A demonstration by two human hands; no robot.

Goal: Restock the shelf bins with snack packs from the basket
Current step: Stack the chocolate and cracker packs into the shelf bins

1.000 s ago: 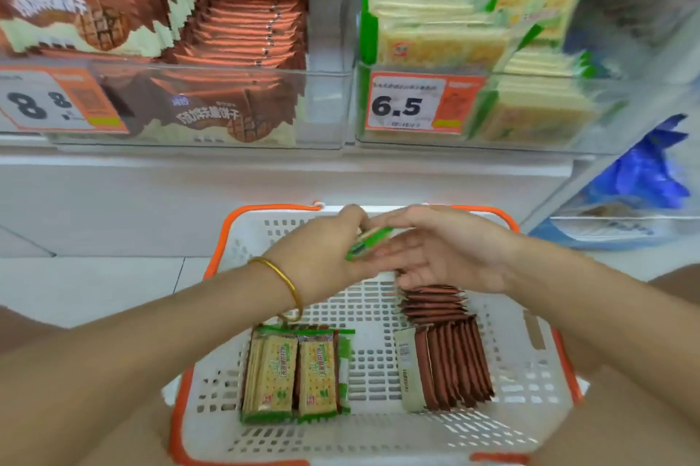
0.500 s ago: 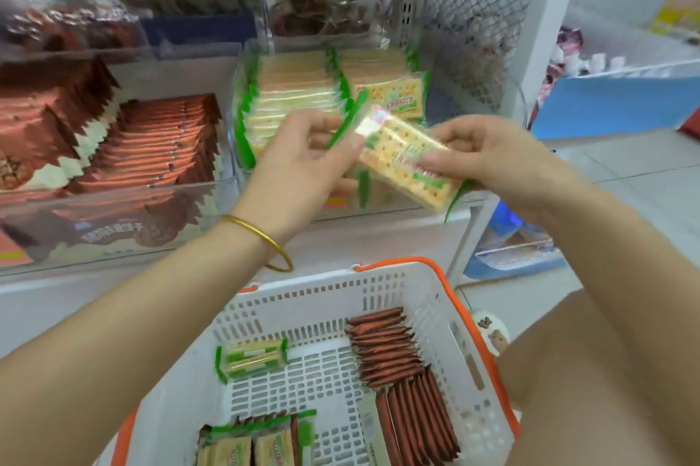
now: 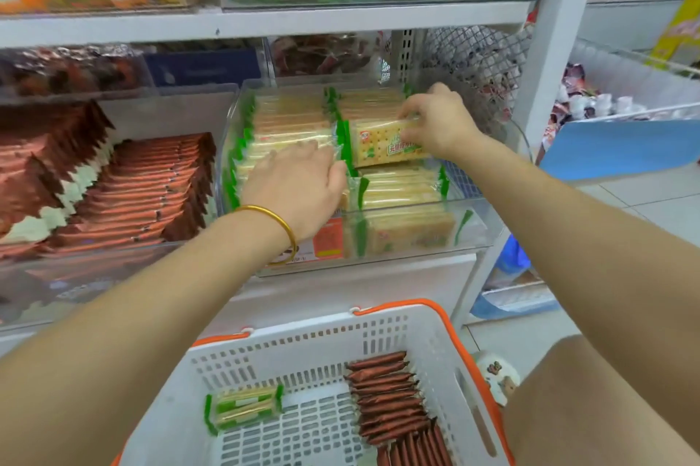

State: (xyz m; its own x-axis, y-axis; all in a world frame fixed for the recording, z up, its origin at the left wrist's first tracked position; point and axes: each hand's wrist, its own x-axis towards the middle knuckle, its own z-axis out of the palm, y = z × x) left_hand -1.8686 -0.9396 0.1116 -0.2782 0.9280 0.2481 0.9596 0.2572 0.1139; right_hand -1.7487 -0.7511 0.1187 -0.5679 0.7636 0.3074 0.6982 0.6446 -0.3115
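Observation:
A clear shelf bin [image 3: 473, 234] holds rows of green-and-yellow cracker packs. My right hand [image 3: 441, 121] pinches one green cracker pack [image 3: 375, 143] by its right end, its printed face turned toward me above the right row. My left hand [image 3: 299, 181] lies flat, fingers straight, on the packs of the left row [image 3: 288, 125]. Below, the white basket [image 3: 303, 348] with orange handles holds one green pack [image 3: 244, 409] at the left and a row of brown wafer packs [image 3: 390, 393] at the right.
Another clear bin to the left holds brown wafer packs [image 3: 144, 189]. A shelf board [image 3: 265, 24] with bagged snacks runs above. A white upright post [image 3: 549, 49] and a wire mesh panel [image 3: 473, 56] stand at the right of the bin.
Both hands rose from the basket with a green cracker pack and reached into the cracker bin. My left hand let go of the pack and now lies on the left row.

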